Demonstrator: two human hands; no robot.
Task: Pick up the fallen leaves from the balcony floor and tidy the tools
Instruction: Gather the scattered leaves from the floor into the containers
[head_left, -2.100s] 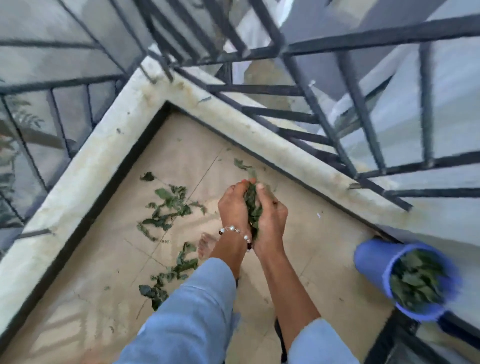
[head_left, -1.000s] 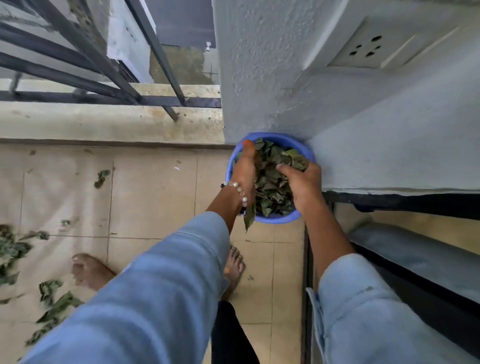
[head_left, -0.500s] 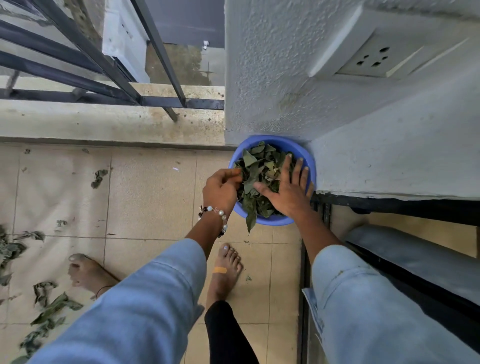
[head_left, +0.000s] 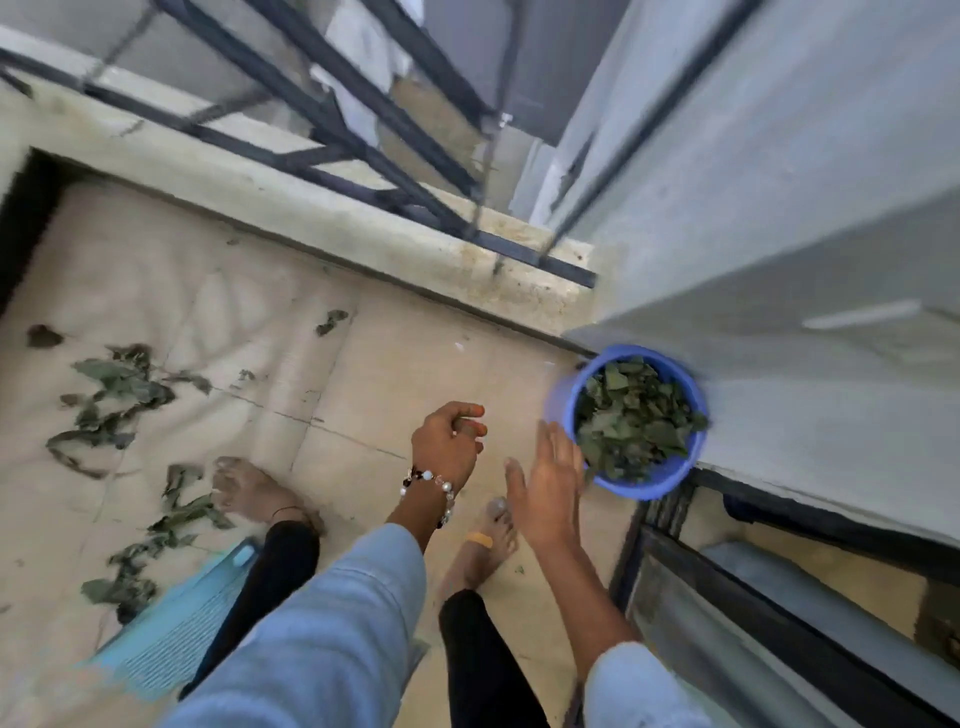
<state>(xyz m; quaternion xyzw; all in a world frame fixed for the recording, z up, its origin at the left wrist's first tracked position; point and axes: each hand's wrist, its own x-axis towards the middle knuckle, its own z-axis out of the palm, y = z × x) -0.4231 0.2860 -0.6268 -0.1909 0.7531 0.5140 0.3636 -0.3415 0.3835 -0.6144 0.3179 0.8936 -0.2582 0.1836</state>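
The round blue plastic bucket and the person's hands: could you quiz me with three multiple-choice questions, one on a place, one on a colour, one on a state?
1. Where does the round blue plastic bucket stand?
A. against the grey wall
B. beside the metal railing
C. on the light blue mat

2. What colour is the strip on the toe of the right foot?
A. red
B. yellow-orange
C. green

3. What do the hands hold?
A. leaves
B. a tool
C. nothing

Answers: 1 A, its rim meets the grey wall. 2 B, the yellow-orange strip shows plainly. 3 C, the left hand and right hand are bare, and dry green leaves lie on the floor.
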